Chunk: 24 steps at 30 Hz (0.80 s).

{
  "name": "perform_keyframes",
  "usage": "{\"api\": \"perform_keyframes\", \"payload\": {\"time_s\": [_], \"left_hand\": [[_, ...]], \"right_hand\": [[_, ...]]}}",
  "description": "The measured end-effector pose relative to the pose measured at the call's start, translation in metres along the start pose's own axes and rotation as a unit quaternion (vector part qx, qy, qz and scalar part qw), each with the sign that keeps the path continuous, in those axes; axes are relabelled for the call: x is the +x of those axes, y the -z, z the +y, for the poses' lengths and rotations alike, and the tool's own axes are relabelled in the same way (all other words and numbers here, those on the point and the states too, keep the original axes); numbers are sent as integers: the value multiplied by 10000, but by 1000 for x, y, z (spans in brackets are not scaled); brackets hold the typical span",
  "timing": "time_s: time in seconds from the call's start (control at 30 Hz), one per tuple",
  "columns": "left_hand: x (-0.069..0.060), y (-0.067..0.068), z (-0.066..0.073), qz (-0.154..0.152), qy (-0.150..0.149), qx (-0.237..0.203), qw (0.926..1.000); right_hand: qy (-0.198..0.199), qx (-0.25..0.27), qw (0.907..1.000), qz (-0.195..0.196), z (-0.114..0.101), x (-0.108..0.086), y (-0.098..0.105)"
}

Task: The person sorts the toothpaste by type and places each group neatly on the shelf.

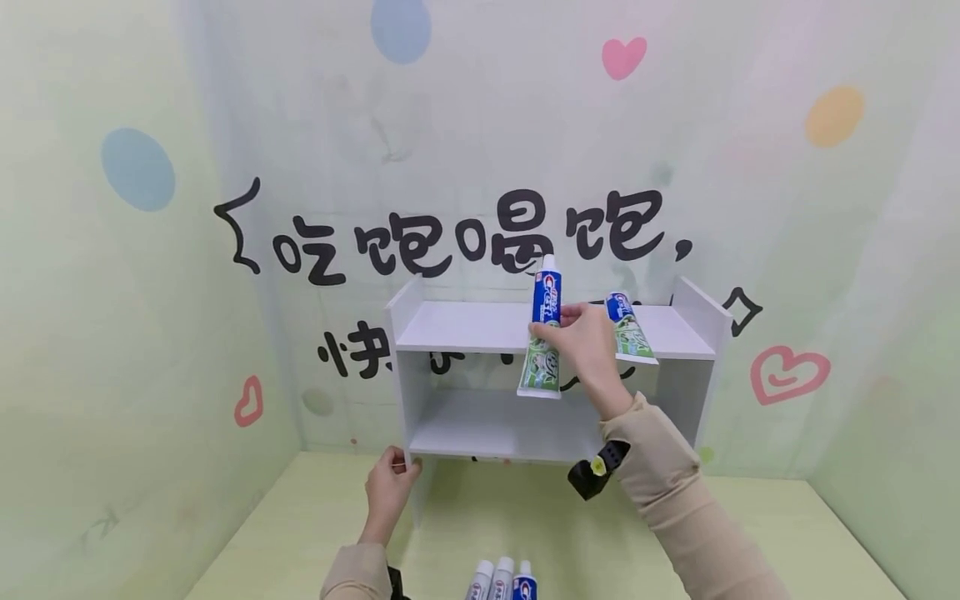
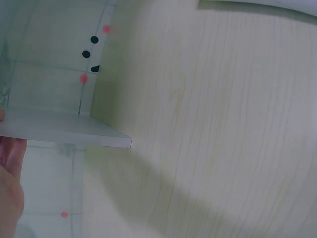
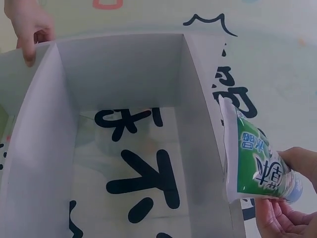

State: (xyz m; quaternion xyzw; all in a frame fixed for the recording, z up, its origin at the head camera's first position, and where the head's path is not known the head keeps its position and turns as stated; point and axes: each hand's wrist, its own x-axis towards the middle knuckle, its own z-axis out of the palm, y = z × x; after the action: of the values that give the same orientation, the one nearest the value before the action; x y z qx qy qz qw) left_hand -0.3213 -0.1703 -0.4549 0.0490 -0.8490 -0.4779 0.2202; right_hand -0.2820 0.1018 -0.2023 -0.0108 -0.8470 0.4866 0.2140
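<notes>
My right hand [image 1: 594,346] pinches a blue-and-green toothpaste tube [image 1: 542,365] between thumb and fingers. The tube's white cap points up, and its flat end hangs in front of the top board of a white two-tier shelf [image 1: 465,323]. In the right wrist view the held tube [image 3: 257,161] shows its green side beside that board. A second blue-and-green tube [image 1: 632,332] lies on the top board, to the right of the held one. My left hand [image 1: 390,492] grips the shelf's left side panel low down; in the left wrist view its fingers straddle the panel [image 2: 64,133].
Two pale toothpaste tubes [image 1: 480,585] and a blue tube [image 1: 525,587] lie on the wood-grain table [image 1: 300,533] at the front, partly cut off by the frame. A printed wall [image 1: 480,125] with black characters stands behind the shelf.
</notes>
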Motion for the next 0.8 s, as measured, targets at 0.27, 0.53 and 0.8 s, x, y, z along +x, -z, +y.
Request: {"api": "perform_keyframes", "payload": {"time_s": [0.27, 0.53, 0.8], "left_hand": [[0, -1, -1, 19, -13, -20, 10000], [0, 1, 0, 51, -63, -115, 9999], [-1, 0, -1, 3, -15, -168, 9999]], "right_hand": [[-289, 273, 9992, 68, -2, 17, -3], [-48, 501, 9961, 722, 3, 21, -18], [50, 290, 9944, 1013, 4, 25, -24]]}}
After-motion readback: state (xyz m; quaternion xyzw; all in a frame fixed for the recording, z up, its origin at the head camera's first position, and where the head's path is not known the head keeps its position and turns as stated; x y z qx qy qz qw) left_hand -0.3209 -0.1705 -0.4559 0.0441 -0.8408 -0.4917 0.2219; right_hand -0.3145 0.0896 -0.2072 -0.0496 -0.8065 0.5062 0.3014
